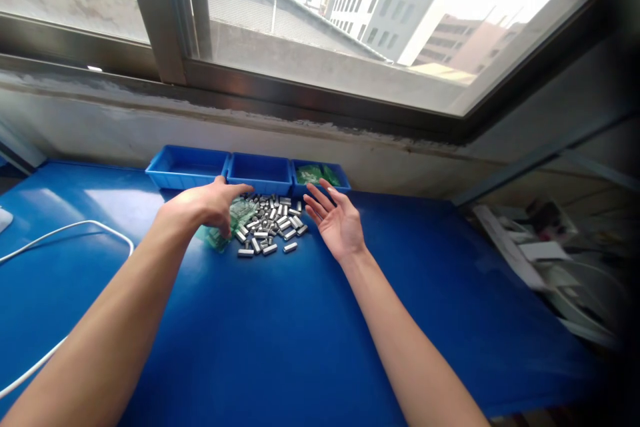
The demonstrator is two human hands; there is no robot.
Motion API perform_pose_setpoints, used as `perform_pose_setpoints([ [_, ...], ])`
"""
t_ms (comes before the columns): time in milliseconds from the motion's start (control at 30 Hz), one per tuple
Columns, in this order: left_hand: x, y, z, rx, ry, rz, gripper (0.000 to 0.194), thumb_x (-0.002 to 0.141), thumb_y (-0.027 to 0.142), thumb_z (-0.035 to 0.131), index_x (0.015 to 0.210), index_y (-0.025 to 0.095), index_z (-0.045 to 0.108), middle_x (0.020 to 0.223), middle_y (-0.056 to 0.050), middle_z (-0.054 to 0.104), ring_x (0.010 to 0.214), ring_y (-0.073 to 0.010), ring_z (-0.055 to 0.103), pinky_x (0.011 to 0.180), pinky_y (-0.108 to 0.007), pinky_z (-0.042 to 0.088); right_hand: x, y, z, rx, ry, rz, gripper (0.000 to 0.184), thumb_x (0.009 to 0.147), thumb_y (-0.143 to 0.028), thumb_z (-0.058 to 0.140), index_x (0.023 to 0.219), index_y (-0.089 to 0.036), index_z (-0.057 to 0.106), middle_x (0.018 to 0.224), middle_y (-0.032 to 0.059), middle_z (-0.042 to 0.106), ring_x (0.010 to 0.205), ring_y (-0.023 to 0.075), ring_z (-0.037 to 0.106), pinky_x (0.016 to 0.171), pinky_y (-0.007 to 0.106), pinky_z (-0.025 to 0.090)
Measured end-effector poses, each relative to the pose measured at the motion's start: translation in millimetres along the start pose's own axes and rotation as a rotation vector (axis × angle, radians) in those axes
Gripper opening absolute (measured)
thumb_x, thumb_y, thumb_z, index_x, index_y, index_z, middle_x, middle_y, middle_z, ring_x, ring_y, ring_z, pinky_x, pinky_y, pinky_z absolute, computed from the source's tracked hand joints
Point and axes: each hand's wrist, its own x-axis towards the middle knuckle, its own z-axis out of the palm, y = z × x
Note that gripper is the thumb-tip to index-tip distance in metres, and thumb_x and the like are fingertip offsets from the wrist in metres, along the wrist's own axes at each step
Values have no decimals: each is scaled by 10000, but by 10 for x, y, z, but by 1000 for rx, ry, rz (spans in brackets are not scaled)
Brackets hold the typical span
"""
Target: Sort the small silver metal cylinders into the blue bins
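Observation:
A heap of several small silver metal parts (270, 223) lies on the blue table (280, 340) in front of three blue bins. My left hand (207, 207) hovers palm down over the heap's left side, fingers loosely spread, above a clear green-tinted plastic bag (235, 220). It holds nothing that I can see. My right hand (337, 220) is open, palm facing left, fingers stretched out just right of the heap and not touching it.
Three blue bins stand against the wall: the left bin (185, 168) and middle bin (260, 173) show nothing inside, the right bin (320, 177) holds green circuit boards. A white cable (75, 227) loops at left. Cluttered shelving (545, 260) sits beyond the table's right edge.

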Motion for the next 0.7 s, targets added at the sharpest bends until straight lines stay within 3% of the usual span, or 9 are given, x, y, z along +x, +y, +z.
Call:
perform_pose_setpoints([
  [67,47,-53,3,-12,82,77,949,549,316,842,1450,351,546,1352,-111,634,1127,-324,666,865,-308,548,-17,-13,-6,-20,-39,0,343,831,-311,643,1168,-255,681,1209,42,751,921,182,765,754,261,625],
  [133,93,-93,-1,-32,145,157,616,585,343,815,1196,323,744,1152,-67,732,1041,-283,689,820,-272,543,-33,-19,-9,-39,-69,12,352,838,-333,626,1177,-256,679,1225,44,745,900,184,765,726,263,621],
  [233,121,-102,-32,-112,214,193,264,632,358,780,874,261,823,876,-46,773,840,-244,711,718,-254,534,-45,-15,-12,-49,-100,39,357,857,-344,596,1188,-238,680,1214,56,748,847,177,761,694,260,612],
  [333,80,-56,-88,-248,294,195,222,647,367,777,806,219,827,761,-52,769,737,-242,700,655,-272,521,-38,1,-24,-53,-118,47,341,877,-348,575,1176,-227,686,1206,58,750,825,174,754,686,264,608],
  [433,20,18,-130,-397,340,231,296,643,417,789,833,192,828,821,-63,788,777,-257,710,674,-287,521,-19,19,-45,-59,-134,53,333,878,-348,572,1156,-213,695,1199,70,751,817,178,750,684,268,601],
  [533,12,96,-116,-506,331,281,381,645,475,791,887,183,827,895,-64,795,837,-260,716,710,-286,520,-10,26,-55,-71,-147,62,327,872,-350,576,1131,-197,706,1162,81,762,797,178,745,683,267,593],
  [700,76,207,-24,-563,265,286,354,641,472,800,861,196,834,862,-61,786,861,-259,711,701,-279,510,-21,26,-41,-109,-172,75,314,854,-373,602,1068,-183,731,1012,76,786,748,165,720,675,258,572],
])
